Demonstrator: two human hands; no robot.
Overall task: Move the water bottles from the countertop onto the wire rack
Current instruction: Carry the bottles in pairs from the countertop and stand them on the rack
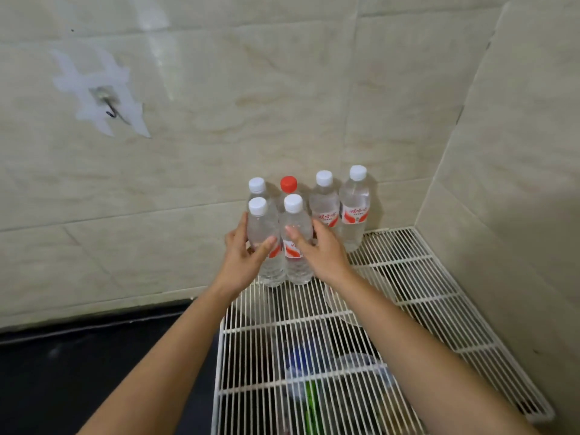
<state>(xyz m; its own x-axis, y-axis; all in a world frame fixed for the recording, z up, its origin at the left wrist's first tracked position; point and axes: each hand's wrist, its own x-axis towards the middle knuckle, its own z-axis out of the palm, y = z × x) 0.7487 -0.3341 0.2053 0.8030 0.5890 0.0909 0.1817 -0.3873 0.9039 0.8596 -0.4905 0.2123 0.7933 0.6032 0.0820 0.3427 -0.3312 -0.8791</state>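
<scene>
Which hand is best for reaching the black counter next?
Probably the left hand: the counter lies on its side, beside the rack. Each holds a bottle, but the right hand would cross over.

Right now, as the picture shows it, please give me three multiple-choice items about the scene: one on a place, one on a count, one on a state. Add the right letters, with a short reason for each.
1. Where on the rack does the red-capped bottle stand?
A. front row
B. back row
C. alone at the near edge

2. How many bottles have white caps?
A. three
B. five
C. six

3. What are the two hands doing?
A. both open, touching nothing
B. both holding the same bottle
C. each gripping one front bottle

Answers:
1 B: its red cap shows behind the two front bottles.
2 B: six bottles stand there and only one cap is red.
3 C: the left hand has its fingers round the front left bottle, and the right hand grips the front right bottle.
</scene>
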